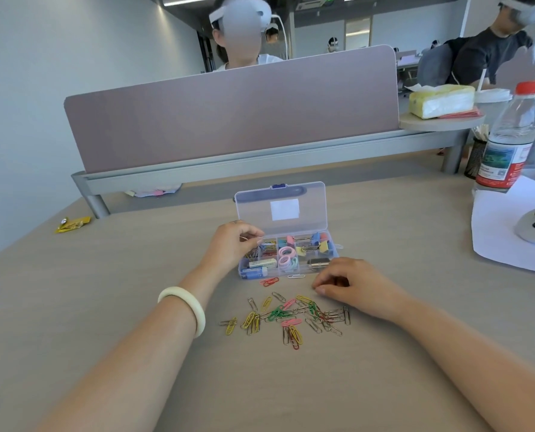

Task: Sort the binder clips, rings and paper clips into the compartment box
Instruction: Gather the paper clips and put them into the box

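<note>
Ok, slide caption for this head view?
Left hand over open box, right hand beside loose paper clips.

your paper clips (286, 318): yellow, green, pink, red, silver | your box (286, 260): clear, blue latch | rings (286, 257): pink | your bangle (183, 307): cream | table (104, 275): beige

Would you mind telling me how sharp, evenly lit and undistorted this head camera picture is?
Head view: wide-angle bending bows the desk divider and tilts the bottle at the edge; light is soft and even, with faint shadows under the left hand and right hand; the paper clips are fairly sharp; the box lid shows mild glare; faces behind are blurred out.
</note>
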`<state>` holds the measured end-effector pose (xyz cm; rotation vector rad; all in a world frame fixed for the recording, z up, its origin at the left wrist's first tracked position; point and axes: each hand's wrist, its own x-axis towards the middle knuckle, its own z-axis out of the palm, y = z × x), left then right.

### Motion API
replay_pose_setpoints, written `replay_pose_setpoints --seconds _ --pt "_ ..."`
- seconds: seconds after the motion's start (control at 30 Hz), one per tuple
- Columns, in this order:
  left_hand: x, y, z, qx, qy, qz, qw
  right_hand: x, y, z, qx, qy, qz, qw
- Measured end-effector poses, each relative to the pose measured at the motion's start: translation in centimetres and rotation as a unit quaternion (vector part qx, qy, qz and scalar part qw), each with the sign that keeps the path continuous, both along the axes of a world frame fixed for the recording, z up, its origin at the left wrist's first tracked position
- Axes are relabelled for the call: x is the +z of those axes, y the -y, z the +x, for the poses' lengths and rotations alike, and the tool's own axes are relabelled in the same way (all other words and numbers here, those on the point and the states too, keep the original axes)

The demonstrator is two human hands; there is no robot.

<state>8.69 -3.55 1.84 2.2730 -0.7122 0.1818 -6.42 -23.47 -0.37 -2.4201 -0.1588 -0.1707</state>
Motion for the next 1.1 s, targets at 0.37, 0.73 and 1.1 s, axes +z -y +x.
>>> replay_pose_setpoints --seconds 0.37,0.73,1.1 --pt "-0.7 -0.9 -1.6 -0.044 0.066 0.121 0.99 -0.2 0.0 0.1 0.003 -0.006 -0.005 1.0" --pt "0.2 -3.5 -4.7 -0.037 0.045 0.004 0.998 0.7 0.7 0.0 0.005 -0.002 0.003 1.0" --pt "-2.0 -4.1 -6.9 -0.104 0.078 0.193 0.973 0.2 -1.1 0.5 0.002 0.016 -0.181 0.983"
